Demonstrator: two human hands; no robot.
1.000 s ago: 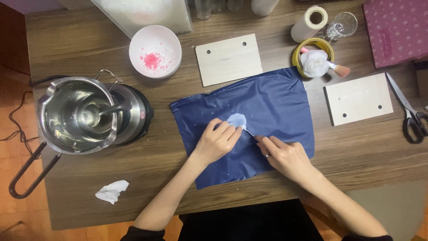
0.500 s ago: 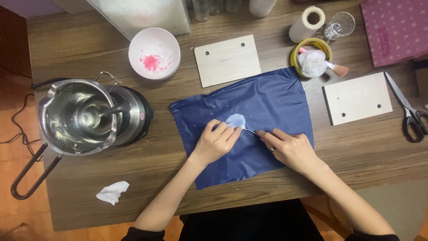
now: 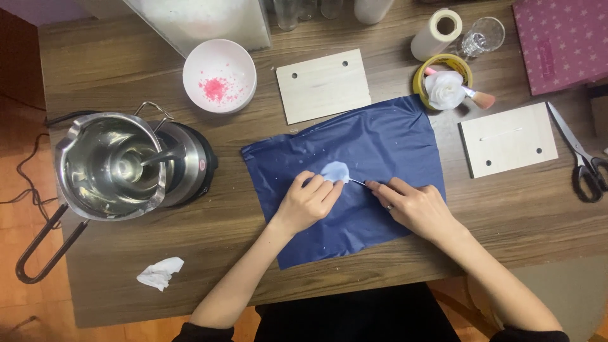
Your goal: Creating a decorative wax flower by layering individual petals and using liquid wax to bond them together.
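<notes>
A dark blue sheet (image 3: 380, 149) lies on the wooden table (image 3: 114, 69), flecked with small white spots. A pale whitish wax-like patch (image 3: 334, 171) sits near its middle. My left hand (image 3: 308, 201) rests on the sheet with its fingertips pressing at the patch's lower left edge. My right hand (image 3: 411, 206) grips a thin metal tool (image 3: 358, 183) whose tip touches the patch's right edge.
A steel pot (image 3: 111, 166) with a long handle sits on a heater at the left. Behind are a white bowl (image 3: 219, 76) with pink bits, two wooden boards (image 3: 323, 85) (image 3: 508, 139), a tape ring holding a white flower (image 3: 444, 87), scissors (image 3: 586, 168) and a crumpled tissue (image 3: 161, 273).
My right hand has shifted slightly up and right with the tool, its tip staying at the patch. My left hand keeps its place on the sheet.
</notes>
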